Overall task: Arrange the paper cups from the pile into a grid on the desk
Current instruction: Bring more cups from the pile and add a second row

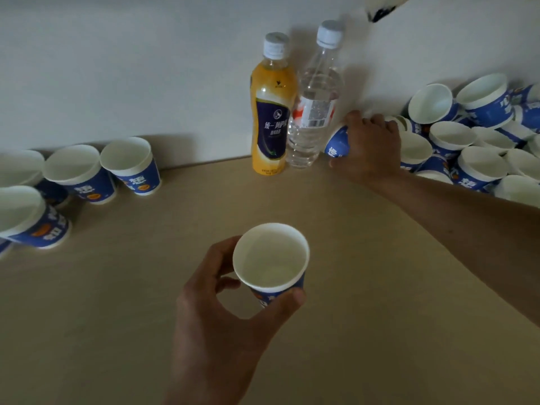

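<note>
While the left hand [222, 305] pinches a blue-printed white paper cup [271, 258] between thumb and curled fingers, rim up, the right hand [369, 147] grips a second blue paper cup [337, 141], tilted, with the cup pile [473, 141] just right of its knuckles. Upright cups [128, 165] stand well left of the left fingers, by the wall. Bare tan desk [146, 287] lies between the hands. An orange drink bottle [270, 112] and a clear water bottle [314, 112] stand just left of the right fingers.

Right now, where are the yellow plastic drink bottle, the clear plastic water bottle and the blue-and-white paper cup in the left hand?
yellow plastic drink bottle [271, 127], head view, dark label.
clear plastic water bottle [304, 147], head view, ribbed lower body.
blue-and-white paper cup [270, 255], head view, white inner wall.
</note>
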Tool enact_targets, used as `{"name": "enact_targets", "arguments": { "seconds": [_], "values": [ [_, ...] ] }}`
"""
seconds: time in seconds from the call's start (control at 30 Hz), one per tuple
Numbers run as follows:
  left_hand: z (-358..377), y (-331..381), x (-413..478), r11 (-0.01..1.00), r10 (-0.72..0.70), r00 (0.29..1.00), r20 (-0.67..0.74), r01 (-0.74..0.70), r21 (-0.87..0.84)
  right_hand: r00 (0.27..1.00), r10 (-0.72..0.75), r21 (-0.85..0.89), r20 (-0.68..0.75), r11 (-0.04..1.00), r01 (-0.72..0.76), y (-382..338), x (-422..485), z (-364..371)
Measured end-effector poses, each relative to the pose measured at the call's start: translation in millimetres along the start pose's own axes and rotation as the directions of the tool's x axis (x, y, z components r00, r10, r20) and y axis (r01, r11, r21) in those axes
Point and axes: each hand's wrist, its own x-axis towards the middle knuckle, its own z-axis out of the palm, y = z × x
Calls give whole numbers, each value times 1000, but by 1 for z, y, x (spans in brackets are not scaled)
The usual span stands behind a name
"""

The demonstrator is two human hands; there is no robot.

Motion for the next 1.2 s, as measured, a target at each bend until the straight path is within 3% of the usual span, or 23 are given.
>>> {"name": "enact_targets", "arguments": {
  "seconds": [0.13, 0.27, 0.37, 0.5, 0.67, 0.77, 1.2],
  "values": [
    [-26, -5, -8, 1000, -11, 1000, -29, 11, 8, 994, 104, 122, -23, 988, -100, 2, -20, -14],
    [-56, -10, -13, 999, -34, 998, -58, 35, 18, 970, 213, 357, -114, 920, -160, -8, -71, -37],
    [-83, -14, -20, 998, -63, 993, -102, 65, 15, 952, 304, 615, -23, 756, -226, -46, -121, -48],
    [-120, -24, -32, 995, -84, 981, -176, 93, 43, 972, 204, 812, 119, 543, -214, -116, -163, -40],
    [-163, -45, -49, 988, -134, 955, -265, 148, 35, 992, -15, 918, 129, 379, -114, -208, -164, -21],
    [-181, -54, -55, 985, -159, 940, -303, 173, 20, 991, -83, 935, 101, 349, -65, -251, -154, -11],
    [-220, -79, -61, 989, -134, 923, -362, 148, 14, 984, -129, 959, 124, 272, -85, -336, -121, 33]
  ]
}}
